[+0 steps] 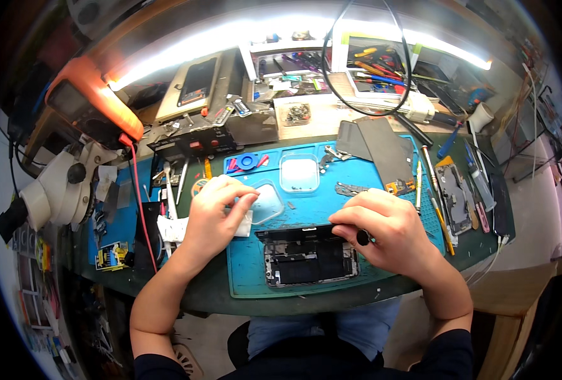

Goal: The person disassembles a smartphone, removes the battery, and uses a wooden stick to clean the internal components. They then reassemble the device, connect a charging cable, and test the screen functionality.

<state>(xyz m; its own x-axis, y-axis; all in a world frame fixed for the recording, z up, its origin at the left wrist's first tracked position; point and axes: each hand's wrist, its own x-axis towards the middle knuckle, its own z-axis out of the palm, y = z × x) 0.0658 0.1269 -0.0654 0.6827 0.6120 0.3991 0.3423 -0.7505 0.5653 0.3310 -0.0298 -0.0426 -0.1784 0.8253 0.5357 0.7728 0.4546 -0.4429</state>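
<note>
Open phone (312,263) lies on the blue mat (246,269), below and between your two sets of fingers, innards facing up. Your right hand (385,228) covers its far right corner, fingers curled round a black round-ended tool (364,237). Your left hand (214,212) is beyond the phone's left end, thumb and forefinger bent close together; cannot tell whether they pinch anything.

Surroundings: white tissue (243,226) just under your left hand; blue round holder (247,161) beyond those fingers; orange multimeter (97,104) well off to their left. A black cable loop (325,57) hangs beyond your right fingers; a metal phone frame (455,193) lies to their right.

Count: clear square dishes (299,171), two, beyond and between your fingers; grey flat plates (392,152), two, beyond your right fingers.

Orientation: phone's long axis runs left to right, right end slightly farther from you; cannot tell which end is its top.
</note>
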